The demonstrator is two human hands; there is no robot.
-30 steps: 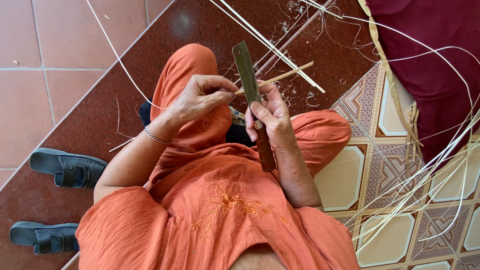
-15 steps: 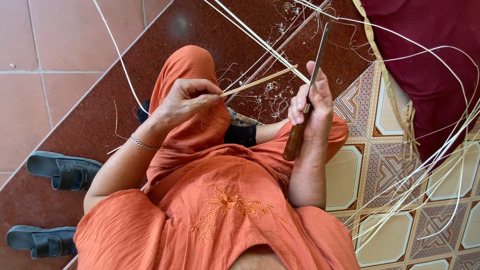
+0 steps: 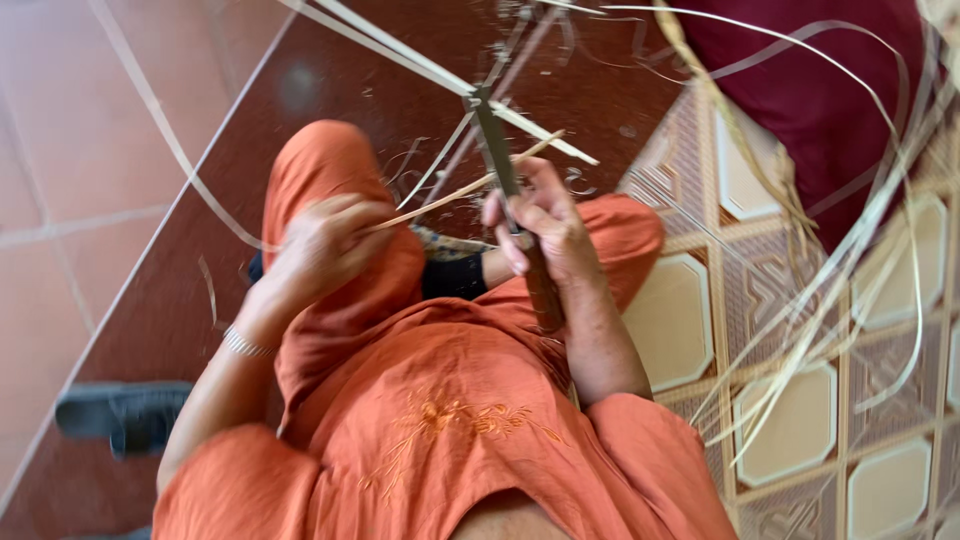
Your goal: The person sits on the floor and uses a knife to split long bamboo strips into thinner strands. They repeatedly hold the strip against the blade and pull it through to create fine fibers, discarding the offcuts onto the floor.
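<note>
The left hand [image 3: 325, 245] is closed around the near end of a thin, pale yellow bamboo strip [image 3: 450, 192], pinching it between fingers and thumb above the raised knee. The strip runs from that hand up and to the right, crossing the blade beside the right hand [image 3: 540, 222]. The right hand is wrapped tight around the dark wooden handle of a long, narrow, dark metal knife [image 3: 497, 150], whose blade points upward, away from the fingers. Beyond both hands, long pale bamboo slivers [image 3: 420, 60] lie across the dark red tiled floor [image 3: 120, 300]. Below the left forearm sits a black sandal [image 3: 125, 415].
</note>
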